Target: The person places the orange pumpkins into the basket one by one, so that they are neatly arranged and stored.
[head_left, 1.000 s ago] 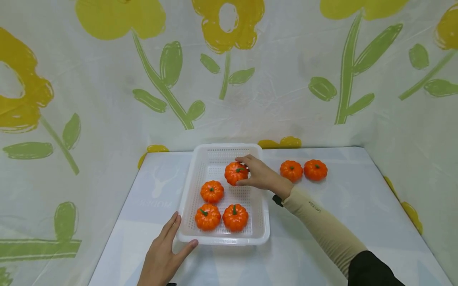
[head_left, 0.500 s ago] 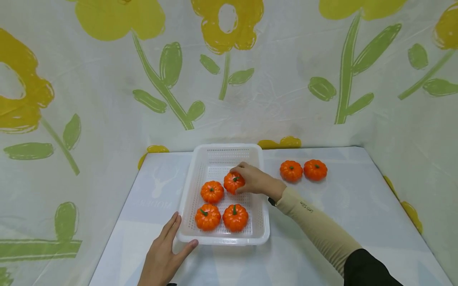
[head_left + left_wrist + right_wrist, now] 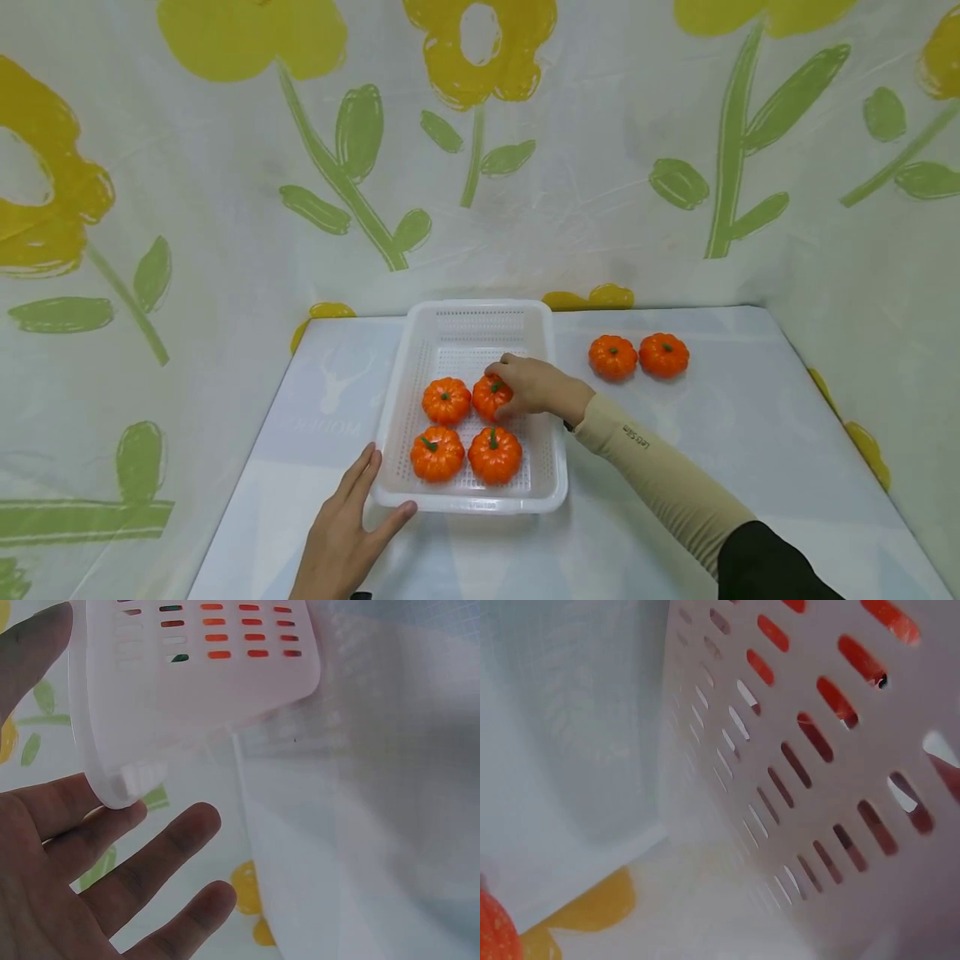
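A white perforated plastic basket [image 3: 472,503] stands on the table with several small orange toy pumpkins in it. My right hand [image 3: 536,387] reaches over its right wall and grips a pumpkin [image 3: 489,398] by its far and near sides, right next to another pumpkin [image 3: 446,401]. Two more pumpkins sit nearer me, one at left [image 3: 437,454] and one at right [image 3: 495,456]. My left hand [image 3: 341,525] lies at the near left corner, fingers extended; in the left wrist view, fingertips [image 3: 120,817] touch the basket rim. The right wrist view shows the basket's slotted wall, with the hand itself hidden behind it.
Two further pumpkins, one nearer the basket [image 3: 612,358] and one beyond it [image 3: 663,356], sit side by side on the table [image 3: 675,442] to the right. A flower-print cloth [image 3: 570,183] rises behind the table and along both sides.
My right hand has brought its pumpkin toward me and down into the basket, beside the left one in the far row. The left hand stays at the corner.
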### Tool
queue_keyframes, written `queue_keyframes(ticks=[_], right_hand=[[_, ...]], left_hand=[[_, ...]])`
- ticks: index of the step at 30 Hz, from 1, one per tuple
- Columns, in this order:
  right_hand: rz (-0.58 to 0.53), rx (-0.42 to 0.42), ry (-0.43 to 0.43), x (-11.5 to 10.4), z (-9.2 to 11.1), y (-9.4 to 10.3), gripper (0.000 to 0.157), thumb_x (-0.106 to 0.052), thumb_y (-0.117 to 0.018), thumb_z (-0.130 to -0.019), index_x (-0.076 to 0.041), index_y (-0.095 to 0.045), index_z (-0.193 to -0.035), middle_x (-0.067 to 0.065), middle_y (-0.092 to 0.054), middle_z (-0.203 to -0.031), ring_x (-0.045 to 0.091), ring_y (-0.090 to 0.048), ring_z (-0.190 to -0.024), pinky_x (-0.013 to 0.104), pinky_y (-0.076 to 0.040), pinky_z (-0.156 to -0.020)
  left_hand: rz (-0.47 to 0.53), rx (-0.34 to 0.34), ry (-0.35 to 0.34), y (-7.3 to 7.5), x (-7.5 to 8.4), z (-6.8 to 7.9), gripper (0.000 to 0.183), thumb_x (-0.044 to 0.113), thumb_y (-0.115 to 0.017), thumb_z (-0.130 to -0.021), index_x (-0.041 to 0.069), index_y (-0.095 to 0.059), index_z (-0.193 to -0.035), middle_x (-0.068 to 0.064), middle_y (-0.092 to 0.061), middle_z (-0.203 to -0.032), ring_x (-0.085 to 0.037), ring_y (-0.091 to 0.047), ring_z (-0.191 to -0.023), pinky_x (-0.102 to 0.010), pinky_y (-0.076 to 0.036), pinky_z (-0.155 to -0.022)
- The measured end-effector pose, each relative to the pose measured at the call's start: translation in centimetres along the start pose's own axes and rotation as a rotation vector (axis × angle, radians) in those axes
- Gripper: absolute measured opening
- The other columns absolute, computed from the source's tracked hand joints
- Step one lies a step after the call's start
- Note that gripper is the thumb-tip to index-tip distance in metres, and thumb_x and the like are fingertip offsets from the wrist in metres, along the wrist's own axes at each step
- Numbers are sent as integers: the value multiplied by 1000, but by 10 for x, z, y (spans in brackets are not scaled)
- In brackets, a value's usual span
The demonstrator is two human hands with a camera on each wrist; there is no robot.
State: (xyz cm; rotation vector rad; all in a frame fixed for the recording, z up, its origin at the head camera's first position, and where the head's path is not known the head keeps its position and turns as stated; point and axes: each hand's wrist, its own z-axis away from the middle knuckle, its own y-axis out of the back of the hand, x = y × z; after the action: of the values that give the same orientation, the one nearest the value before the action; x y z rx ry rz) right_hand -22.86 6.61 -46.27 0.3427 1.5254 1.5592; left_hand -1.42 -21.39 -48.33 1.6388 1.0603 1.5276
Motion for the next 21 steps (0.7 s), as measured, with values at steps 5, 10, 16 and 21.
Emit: queue_keyframes(ticks=[5, 10, 16, 21], right_hand=[[28, -6, 2, -1, 0, 1, 66, -42, -84, -84, -15, -58, -138, 8, -57, -125, 23, -61, -104, 38, -52, -97], [42, -6, 11, -1, 1, 1, 67, -41, -84, -84, -14, -57, -138, 10, -57, -128, 24, -61, -106, 38, -52, -98], [16, -2, 23, -1, 1, 0, 69, -41, -85, -83, -14, -57, -140, 11, -56, -130, 24, -61, -108, 39, -52, -100], [-9, 14, 47, 1, 0, -1, 70, -40, -86, -82, -13, -57, -140, 12, -56, -131, 24, -60, -109, 38, -51, -101]], left_hand=[[-1, 3, -2, 1, 0, 0, 99, 71, -69, -82, 9, -43, -154, -7, -39, -160, -40, -55, -129, -60, -52, -95], [0, 4, 0, 0, 0, 0, 98, 71, -69, -82, 9, -43, -154, -7, -39, -160, -40, -56, -127, -60, -53, -94], [-1, 1, 2, 0, 0, 0, 99, 72, -69, -82, 9, -43, -154, -8, -40, -160, -40, -56, -128, -60, -53, -94], [-1, 5, 1, -1, -1, 1, 99, 71, -69, -82, 9, -43, -154, -7, -39, -160, -40, -56, -128, -60, -53, -94]])
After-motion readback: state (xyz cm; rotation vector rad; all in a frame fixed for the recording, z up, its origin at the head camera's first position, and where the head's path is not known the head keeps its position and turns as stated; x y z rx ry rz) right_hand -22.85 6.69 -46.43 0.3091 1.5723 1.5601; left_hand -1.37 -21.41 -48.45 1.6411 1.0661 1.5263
